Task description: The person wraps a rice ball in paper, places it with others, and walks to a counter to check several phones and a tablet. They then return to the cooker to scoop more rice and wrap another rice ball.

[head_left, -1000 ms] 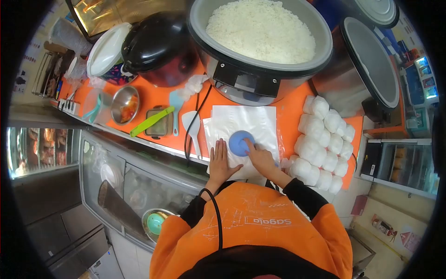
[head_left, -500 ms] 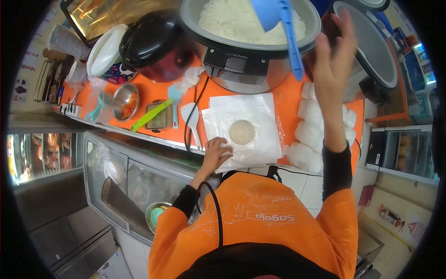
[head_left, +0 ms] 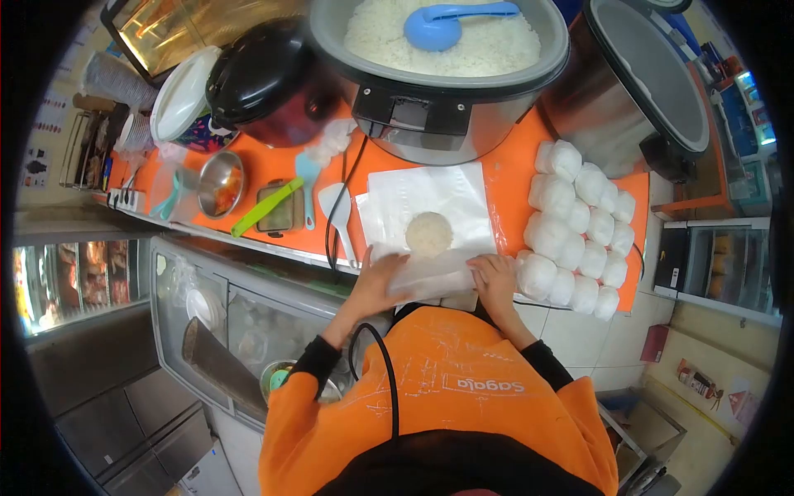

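At frame centre, fingers (head_left: pixel 483 266) of left hand (head_left: pixel 374 279) and right hand (head_left: pixel 498 287) grip the sheet (head_left: pixel 438 281); uneven pulling could scatter the rice mound (head_left: pixel 429 234).

White lettering (head_left: pixel 491 386) on the orange top (head_left: pixel 463 343) reads "Sagala".

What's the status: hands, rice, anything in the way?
Left hand and right hand on the sheet, near edge folded up. Rice mound on top, mostly uncovered. Blue scoop in the cooker, out of the way.

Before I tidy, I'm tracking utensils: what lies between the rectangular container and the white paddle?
A light-blue spatula, visible in the head view.
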`<state>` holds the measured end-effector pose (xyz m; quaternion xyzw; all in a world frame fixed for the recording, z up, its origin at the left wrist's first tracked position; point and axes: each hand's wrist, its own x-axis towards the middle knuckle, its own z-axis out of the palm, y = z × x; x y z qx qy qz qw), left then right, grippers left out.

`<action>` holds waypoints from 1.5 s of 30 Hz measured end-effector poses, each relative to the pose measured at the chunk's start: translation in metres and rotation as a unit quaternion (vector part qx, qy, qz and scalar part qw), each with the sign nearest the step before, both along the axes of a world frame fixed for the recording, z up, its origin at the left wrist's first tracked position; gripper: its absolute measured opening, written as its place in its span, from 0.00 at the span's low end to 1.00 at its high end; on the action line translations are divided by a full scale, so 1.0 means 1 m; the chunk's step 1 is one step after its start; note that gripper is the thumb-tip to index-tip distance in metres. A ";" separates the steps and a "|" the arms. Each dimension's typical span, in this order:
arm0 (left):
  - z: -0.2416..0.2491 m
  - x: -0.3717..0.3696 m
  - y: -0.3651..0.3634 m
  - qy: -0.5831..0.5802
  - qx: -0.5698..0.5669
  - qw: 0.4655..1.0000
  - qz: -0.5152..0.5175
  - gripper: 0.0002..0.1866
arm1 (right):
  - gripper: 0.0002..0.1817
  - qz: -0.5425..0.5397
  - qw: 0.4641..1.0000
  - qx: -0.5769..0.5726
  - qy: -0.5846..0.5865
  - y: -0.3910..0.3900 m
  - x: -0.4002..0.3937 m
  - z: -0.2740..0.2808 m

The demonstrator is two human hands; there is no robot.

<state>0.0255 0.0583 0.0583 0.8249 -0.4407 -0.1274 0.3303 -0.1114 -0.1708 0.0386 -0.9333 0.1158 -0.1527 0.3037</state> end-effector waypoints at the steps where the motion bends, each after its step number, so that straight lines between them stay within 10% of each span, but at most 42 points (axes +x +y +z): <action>1: -0.005 0.001 0.007 -0.014 0.002 1.000 -0.010 0.23 | 0.10 -0.006 1.000 0.023 -0.013 -0.002 0.002 0.005; 3: -0.032 0.004 0.021 -0.039 0.005 0.999 -0.025 0.19 | 0.07 -0.032 0.997 0.061 -0.041 -0.004 0.009 0.005; 7: -0.061 0.022 -0.019 0.153 -0.020 0.925 0.349 0.05 | 0.06 -0.083 0.995 0.035 -0.034 -0.007 0.057 -0.023; 8: -0.066 0.025 -0.030 -0.029 -0.047 0.939 0.339 0.07 | 0.07 -0.088 0.996 0.004 -0.015 -0.009 0.065 -0.026; 12: -0.066 0.028 -0.042 -0.123 0.205 0.929 0.282 0.07 | 0.10 -0.086 0.982 -0.071 0.150 -0.001 0.074 -0.027; 16: -0.040 0.011 -0.031 -0.155 -0.035 0.899 0.408 0.10 | 0.13 -0.084 0.993 -0.081 0.005 -0.001 0.061 -0.017; 17: -0.038 -0.001 -0.030 0.064 -0.135 0.863 0.482 0.10 | 0.14 -0.078 0.990 -0.108 -0.053 -0.003 0.060 -0.015; 19: -0.036 -0.022 -0.028 0.477 -0.300 0.629 0.535 0.10 | 0.18 -0.009 0.997 -0.004 -0.082 -0.002 0.062 -0.011; 22: -0.029 -0.016 -0.045 0.718 -0.316 0.334 0.523 0.14 | 0.24 0.021 0.997 0.059 -0.037 0.004 0.075 -0.013; 25: -0.057 -0.001 -0.064 0.455 -0.346 0.519 0.635 0.18 | 0.29 0.015 0.998 0.052 0.018 0.005 0.080 -0.034; 33: -0.081 0.042 -0.019 0.174 -0.060 0.921 0.343 0.19 | 0.29 -0.028 0.998 -0.046 0.030 -0.007 0.100 -0.020; 40: -0.093 0.099 -0.040 0.495 -0.227 0.766 0.341 0.10 | 0.29 0.067 0.933 -0.286 0.209 -0.029 0.172 -0.005; 43: -0.112 0.085 -0.039 0.305 -0.172 0.834 0.425 0.13 | 0.21 0.084 0.930 -0.338 0.119 -0.043 0.172 -0.015; 45: -0.019 0.064 -0.065 -0.011 -0.127 0.904 0.408 0.20 | 0.14 0.159 0.936 -0.314 0.002 -0.042 0.160 0.026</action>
